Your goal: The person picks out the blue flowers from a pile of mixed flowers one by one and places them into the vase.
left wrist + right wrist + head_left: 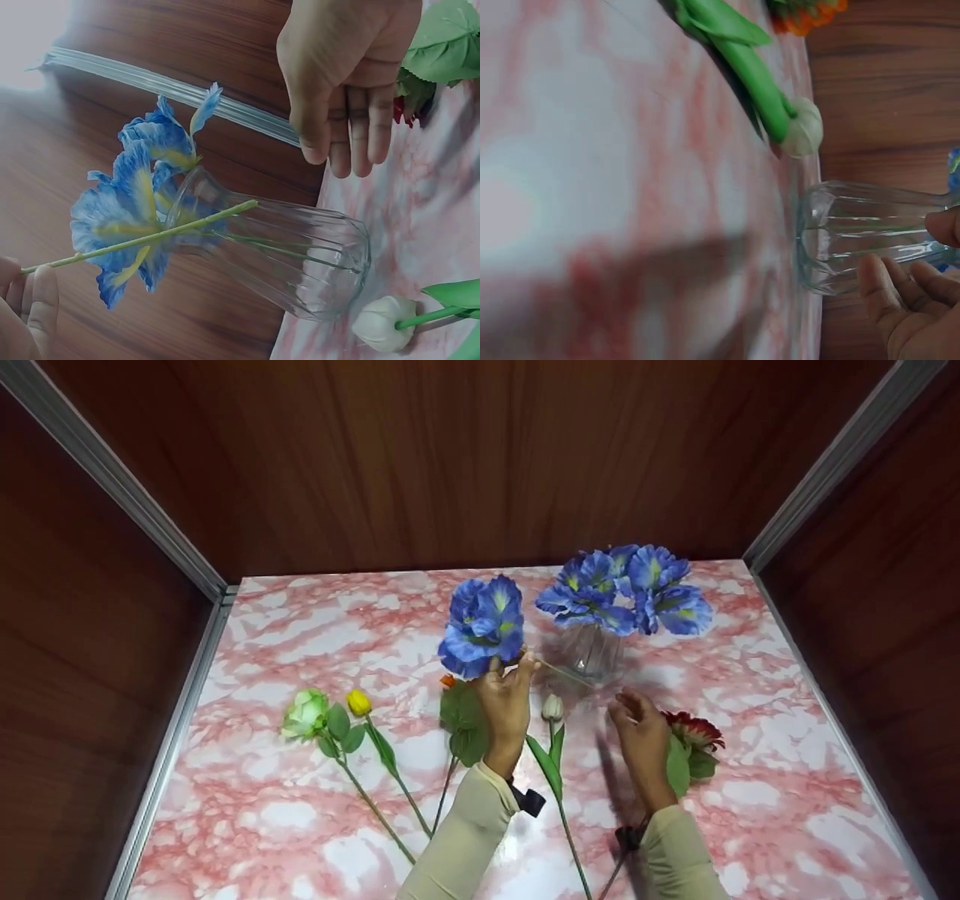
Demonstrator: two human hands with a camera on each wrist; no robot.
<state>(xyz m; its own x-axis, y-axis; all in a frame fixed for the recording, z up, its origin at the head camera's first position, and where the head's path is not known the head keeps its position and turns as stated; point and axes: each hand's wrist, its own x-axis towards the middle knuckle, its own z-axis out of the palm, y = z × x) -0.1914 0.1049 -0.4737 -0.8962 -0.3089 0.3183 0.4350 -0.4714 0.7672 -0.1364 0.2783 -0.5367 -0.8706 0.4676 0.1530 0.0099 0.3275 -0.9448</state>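
My left hand [506, 709] pinches the stem of a blue artificial iris [482, 624] just below its bloom. The stem [150, 238] slants toward the clear glass vase [307, 259] and overlaps its neck in the left wrist view. Other blue irises [652, 577] stand in that vase, their thin stems visible through the glass. My right hand [641, 739] hovers in front of the vase, to its right, with loosely bent fingers and nothing in them. In the right wrist view, its fingers [911, 289] overlap the vase's side.
On the pink-and-white marbled table [285, 814] lie a pale green rose [307, 714], a yellow tulip [358, 703], a white tulip [553, 707], a dark red flower [697, 731] and a partly hidden orange flower [448, 681]. Brown wood-grain panels [465, 465] enclose the table.
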